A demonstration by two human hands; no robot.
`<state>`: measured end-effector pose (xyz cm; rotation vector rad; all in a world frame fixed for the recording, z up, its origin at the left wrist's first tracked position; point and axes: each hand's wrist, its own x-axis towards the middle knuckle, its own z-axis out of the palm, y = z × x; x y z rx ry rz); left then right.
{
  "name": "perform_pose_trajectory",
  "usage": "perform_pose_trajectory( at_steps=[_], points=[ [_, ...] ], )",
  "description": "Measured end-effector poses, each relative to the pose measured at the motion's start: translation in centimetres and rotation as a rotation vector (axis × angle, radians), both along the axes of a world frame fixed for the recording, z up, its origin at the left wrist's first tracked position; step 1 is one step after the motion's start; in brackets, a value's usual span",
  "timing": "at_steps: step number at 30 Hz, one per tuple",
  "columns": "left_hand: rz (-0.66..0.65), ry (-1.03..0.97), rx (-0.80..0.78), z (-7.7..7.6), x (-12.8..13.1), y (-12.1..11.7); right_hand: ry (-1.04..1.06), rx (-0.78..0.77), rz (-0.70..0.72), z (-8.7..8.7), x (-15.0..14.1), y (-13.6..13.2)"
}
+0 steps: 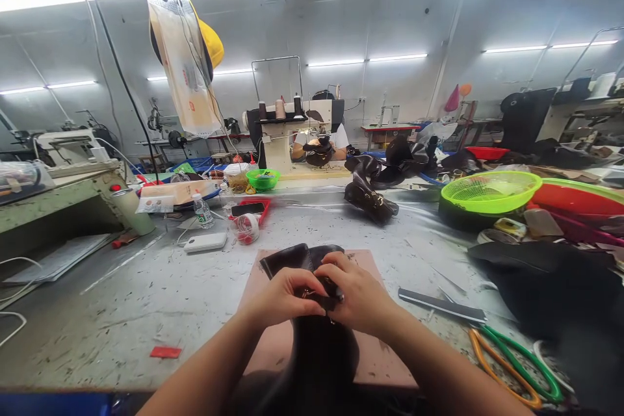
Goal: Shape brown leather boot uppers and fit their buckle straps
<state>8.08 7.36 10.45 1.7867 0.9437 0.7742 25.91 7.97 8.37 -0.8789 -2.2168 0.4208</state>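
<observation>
A black leather piece, shaped like a boot upper (pixel 322 351), lies over a pinkish board (pixel 375 351) at the table's front edge. My left hand (pixel 287 296) pinches a dark leather strap (pixel 325 303) between thumb and fingers, near a small gold-coloured metal fitting. From the other side my right hand (pixel 358 289) closes on the same strap, its fingertips bent over the leather. The two hands nearly meet, and the fingers partly hide the fitting. Further back lies a similar black leather piece with a gold buckle (pixel 377 200).
Scissors with orange and green handles (pixel 521 364) and a dark strip (pixel 441 305) lie at right, beside green mesh baskets (pixel 492 192) and black material. At left are a white power bank (pixel 205 242), a bottle (pixel 202 211) and a red tray (pixel 263 211). A co-worker sits behind a sewing machine (pixel 287 136).
</observation>
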Motion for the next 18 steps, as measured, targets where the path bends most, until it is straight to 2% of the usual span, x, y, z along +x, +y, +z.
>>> perform_pose_trajectory(
  at_steps=[3, 6, 8, 14, 18],
  points=[
    [-0.008, 0.031, 0.005, 0.1, -0.1, -0.1, -0.097, -0.077, 0.045, 1.2, 1.0, 0.6],
    [0.010, 0.072, 0.001, 0.4, -0.2, -0.3, -0.088, -0.352, 0.201, 2.4, 2.4, 1.6],
    [0.003, 0.120, 0.009, 0.5, -0.2, -0.3, -0.028, -0.478, 0.280, 2.7, 3.0, 2.2],
    [0.052, 0.247, 0.039, 0.5, 0.1, -0.3, 0.447, -0.526, 0.178, 1.1, 2.0, 1.4],
    [0.099, 0.287, 0.114, 0.5, 0.5, -0.9, 0.553, -0.604, 0.240, 0.2, 1.6, 0.7]
  ],
)
